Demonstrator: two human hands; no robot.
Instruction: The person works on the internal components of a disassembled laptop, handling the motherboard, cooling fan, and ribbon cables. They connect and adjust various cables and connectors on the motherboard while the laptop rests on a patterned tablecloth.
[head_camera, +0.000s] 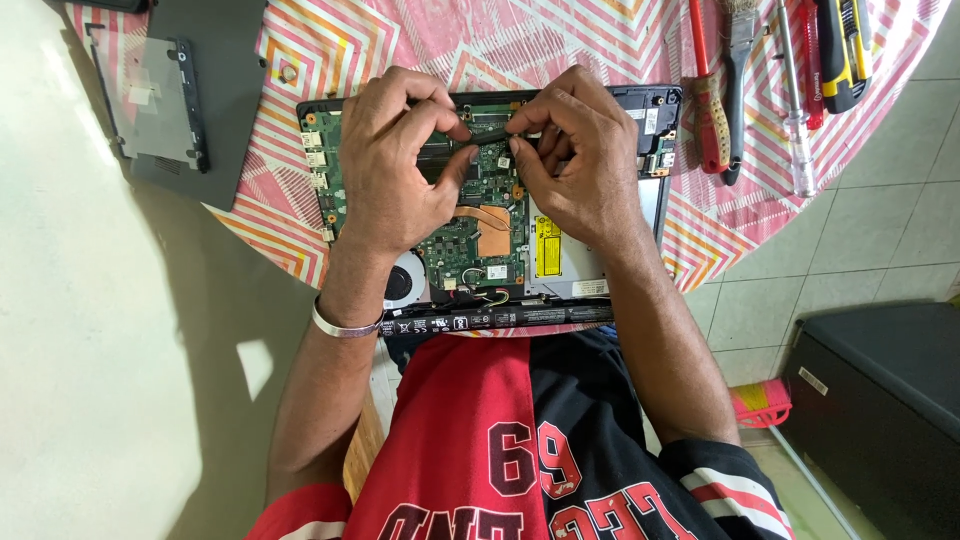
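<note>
I am looking down at an opened laptop (640, 200) with its bottom cover off, lying on a round table with a pink striped tablecloth (520, 40). Both my hands are over the far part of the green circuit board (470, 245). My left hand (395, 165) and my right hand (575, 160) meet in the middle, and between them is a thin dark strip (487, 138). My left thumb and first finger are pressed together on its left end, and my right fingertips pinch its right end. The strip lies flat, just above the board, near the laptop's far edge. Nearer to me are the round fan (405, 283), a copper-coloured heat plate (493, 232) and the long black battery (500, 318) along the near edge. The grey bottom cover (190, 90) lies off to the left. A red-handled screwdriver (708, 95), a brush (740, 80) and a yellow-and-black tool (845, 50) lie on the right, well apart from my hands.
</note>
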